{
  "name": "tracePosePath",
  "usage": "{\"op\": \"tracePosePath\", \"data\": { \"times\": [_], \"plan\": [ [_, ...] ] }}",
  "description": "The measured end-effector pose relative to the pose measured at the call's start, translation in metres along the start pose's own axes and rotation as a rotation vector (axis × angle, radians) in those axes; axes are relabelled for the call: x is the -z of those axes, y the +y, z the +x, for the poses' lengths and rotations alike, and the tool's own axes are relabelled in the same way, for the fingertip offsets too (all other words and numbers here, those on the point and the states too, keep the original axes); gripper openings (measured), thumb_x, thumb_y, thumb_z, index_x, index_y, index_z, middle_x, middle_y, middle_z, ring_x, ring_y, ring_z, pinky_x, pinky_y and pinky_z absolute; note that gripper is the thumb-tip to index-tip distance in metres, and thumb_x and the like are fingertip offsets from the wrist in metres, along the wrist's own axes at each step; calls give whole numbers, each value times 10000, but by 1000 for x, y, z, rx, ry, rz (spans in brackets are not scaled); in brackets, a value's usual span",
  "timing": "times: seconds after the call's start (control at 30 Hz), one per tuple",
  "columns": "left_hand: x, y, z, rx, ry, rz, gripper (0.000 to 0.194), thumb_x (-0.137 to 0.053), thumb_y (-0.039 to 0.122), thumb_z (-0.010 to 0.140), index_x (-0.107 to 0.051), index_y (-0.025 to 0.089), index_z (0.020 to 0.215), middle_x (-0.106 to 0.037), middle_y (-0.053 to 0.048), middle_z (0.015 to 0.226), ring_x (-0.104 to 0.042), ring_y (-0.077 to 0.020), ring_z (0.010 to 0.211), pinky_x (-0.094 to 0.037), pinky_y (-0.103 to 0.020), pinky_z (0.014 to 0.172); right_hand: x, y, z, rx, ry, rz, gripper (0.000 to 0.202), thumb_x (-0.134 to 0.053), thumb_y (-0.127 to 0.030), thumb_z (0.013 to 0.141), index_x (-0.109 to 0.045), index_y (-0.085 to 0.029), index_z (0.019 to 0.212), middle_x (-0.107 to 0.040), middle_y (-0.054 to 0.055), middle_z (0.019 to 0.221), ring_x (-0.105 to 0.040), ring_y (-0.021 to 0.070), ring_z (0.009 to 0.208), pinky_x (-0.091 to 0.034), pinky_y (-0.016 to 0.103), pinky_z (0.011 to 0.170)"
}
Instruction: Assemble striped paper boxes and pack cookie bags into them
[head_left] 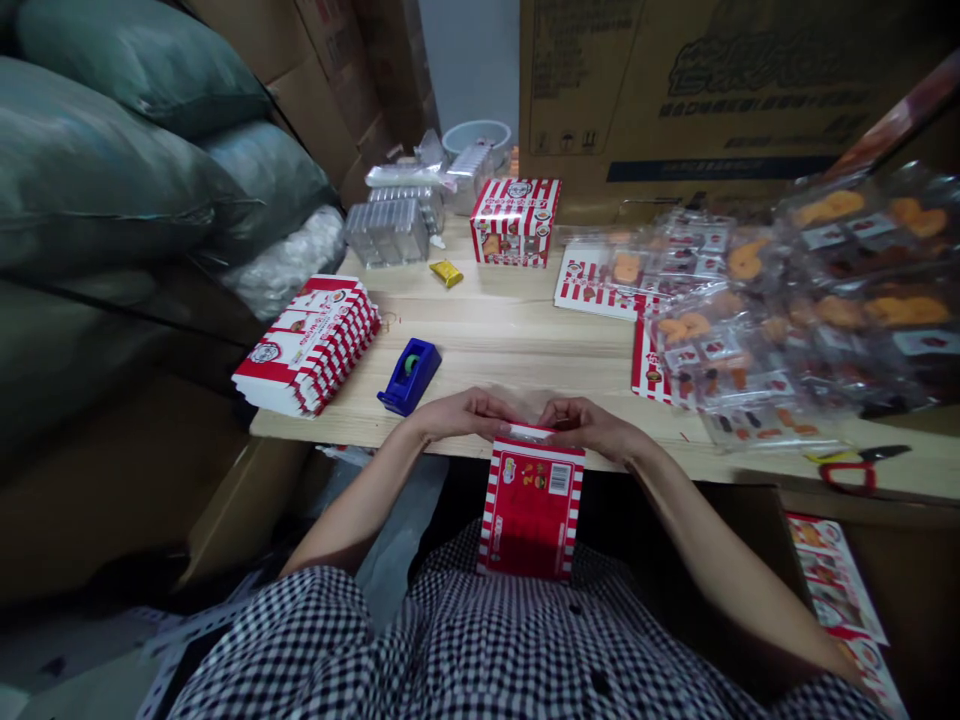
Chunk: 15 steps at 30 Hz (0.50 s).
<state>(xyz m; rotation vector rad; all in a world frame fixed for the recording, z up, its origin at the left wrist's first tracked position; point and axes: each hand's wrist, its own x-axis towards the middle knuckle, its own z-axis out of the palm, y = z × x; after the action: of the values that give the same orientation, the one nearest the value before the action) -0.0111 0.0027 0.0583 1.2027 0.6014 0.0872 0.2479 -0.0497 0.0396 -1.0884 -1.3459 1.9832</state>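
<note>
A red and white striped box (pixel 531 510) rests against my front at the table edge, its barcode side facing up. My left hand (pixel 476 412) grips its top left corner with the fingers closed, and my right hand (pixel 589 425) pinches the top right corner. Something clear shows at the box's top edge between the hands. Left of my hands lies a blue tape dispenser (pixel 410 376). Farther left is a stack of flat striped cartons (pixel 311 345). An assembled striped box (pixel 516 222) stands at the back of the table.
Clear plastic trays (pixel 386 232) and a small yellow packet (pixel 446 273) are at the back left. Many clear bags of orange pieces (pixel 720 345) cover the right side. Scissors (pixel 849 470) lie at the right front edge. Large sacks (pixel 97 160) stand on the left.
</note>
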Motion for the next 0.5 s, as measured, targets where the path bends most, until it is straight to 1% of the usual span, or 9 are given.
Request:
{"op": "tracePosePath", "data": {
  "times": [0.1,0.2,0.3,0.4,0.5],
  "plan": [
    [0,-6,-2,-3,13,2,366,-736,307,838,-709,165,1175,-762,-91,1066,-710,-154,914,-526,-298,879,-3,0,1,14,-12,1,306,-847,-364,683,-676,-179,856,-700,3,792,-607,136,683,-455,274,650],
    [-1,-10,0,-41,36,55,367,-734,294,840,-707,156,1179,-755,-97,1087,-703,-149,911,-521,-275,854,-4,0,0,6,-12,2,301,-839,-366,699,-678,-180,871,-703,6,812,-610,135,691,-446,270,650],
    [-2,-10,3,-60,49,95,324,-719,289,854,-716,145,1144,-760,-90,1036,-694,-129,854,-513,-243,800,-5,-1,-1,3,0,-14,293,-843,-365,696,-682,-181,858,-691,-1,791,-594,126,667,-431,263,631],
    [-3,-8,4,-69,60,107,280,-721,291,854,-730,133,1085,-762,-77,959,-685,-116,787,-506,-222,736,-6,-4,-2,13,-7,-21,292,-838,-372,705,-687,-181,867,-693,1,795,-599,127,674,-437,268,646],
    [-1,-6,1,-42,40,66,313,-733,317,845,-727,133,1098,-764,-84,970,-698,-128,806,-521,-240,765,-7,-6,-3,26,-9,-40,287,-830,-381,718,-690,-185,874,-698,5,807,-600,129,676,-435,266,636]
  ]
}}
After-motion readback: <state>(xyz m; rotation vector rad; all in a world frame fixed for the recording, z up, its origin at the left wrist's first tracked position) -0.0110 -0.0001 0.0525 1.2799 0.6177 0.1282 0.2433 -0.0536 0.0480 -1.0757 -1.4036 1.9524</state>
